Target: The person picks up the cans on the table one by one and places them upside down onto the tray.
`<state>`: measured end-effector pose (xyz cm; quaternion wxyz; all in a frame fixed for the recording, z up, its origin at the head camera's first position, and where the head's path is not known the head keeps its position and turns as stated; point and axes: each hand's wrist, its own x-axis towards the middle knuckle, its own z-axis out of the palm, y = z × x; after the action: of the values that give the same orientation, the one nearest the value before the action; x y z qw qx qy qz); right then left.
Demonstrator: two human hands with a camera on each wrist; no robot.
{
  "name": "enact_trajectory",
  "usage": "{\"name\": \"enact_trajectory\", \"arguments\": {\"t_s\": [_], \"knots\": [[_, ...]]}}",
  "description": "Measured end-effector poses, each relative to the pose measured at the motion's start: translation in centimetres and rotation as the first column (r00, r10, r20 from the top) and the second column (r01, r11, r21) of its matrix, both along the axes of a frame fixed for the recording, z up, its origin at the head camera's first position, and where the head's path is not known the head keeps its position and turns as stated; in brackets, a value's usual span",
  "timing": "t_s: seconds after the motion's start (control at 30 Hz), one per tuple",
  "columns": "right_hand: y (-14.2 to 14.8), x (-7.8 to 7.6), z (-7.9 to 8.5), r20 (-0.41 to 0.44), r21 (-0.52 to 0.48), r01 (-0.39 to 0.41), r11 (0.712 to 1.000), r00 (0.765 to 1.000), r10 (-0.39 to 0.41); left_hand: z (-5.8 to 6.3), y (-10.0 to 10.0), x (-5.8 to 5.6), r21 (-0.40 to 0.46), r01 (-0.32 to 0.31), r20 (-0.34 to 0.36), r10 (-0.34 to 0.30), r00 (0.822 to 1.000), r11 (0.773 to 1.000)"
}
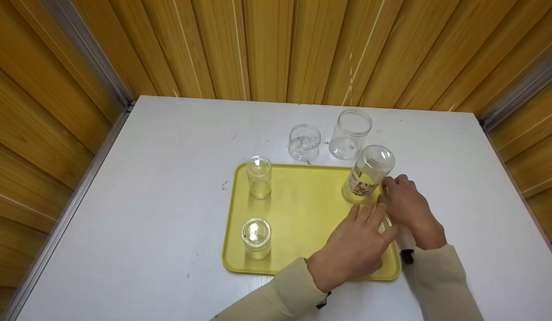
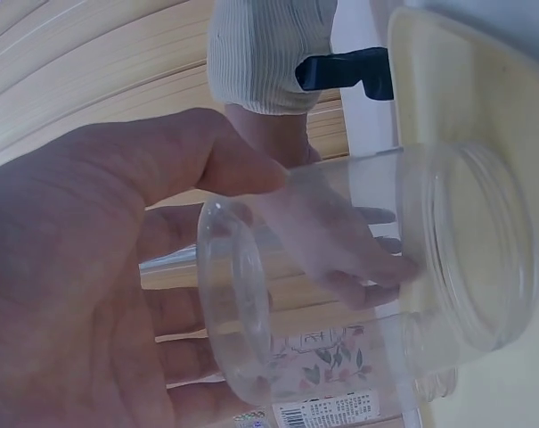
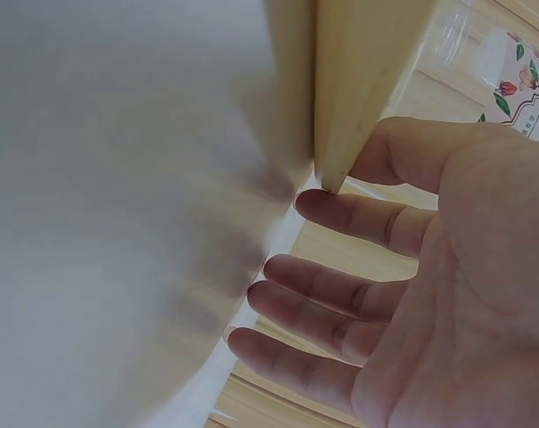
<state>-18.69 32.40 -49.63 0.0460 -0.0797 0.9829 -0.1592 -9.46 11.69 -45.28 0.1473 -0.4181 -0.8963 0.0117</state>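
Left hand [image 1: 355, 245] is gripping an inverted clear jar [image 2: 420, 245], lower right of the head frame, while right hand [image 1: 407, 206] is pinching the yellow tray [image 1: 302, 214] at its right edge, thin plastic probably demanding light, even pressure.

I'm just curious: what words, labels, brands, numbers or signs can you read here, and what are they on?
White label with pink flowers on the tall, clear plastic jar: large characters, partly cut off or blurred; unreadable.
White rectangular barcode strip on that jar: print too small to read.
Flat, rectangular yellow tray: no lettering visible.
Nothing can be quoted reliably.
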Motion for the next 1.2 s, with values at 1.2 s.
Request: {"name": "enact_trajectory", "arguments": {"t_s": [1.2], "knots": [[0.18,-0.02,-0.33,-0.022,0.019,-0.008,1.000,1.000,0.009,0.19,-0.34,-0.19,0.044,0.065,0.147,-0.071,0.987,0.997]]}}
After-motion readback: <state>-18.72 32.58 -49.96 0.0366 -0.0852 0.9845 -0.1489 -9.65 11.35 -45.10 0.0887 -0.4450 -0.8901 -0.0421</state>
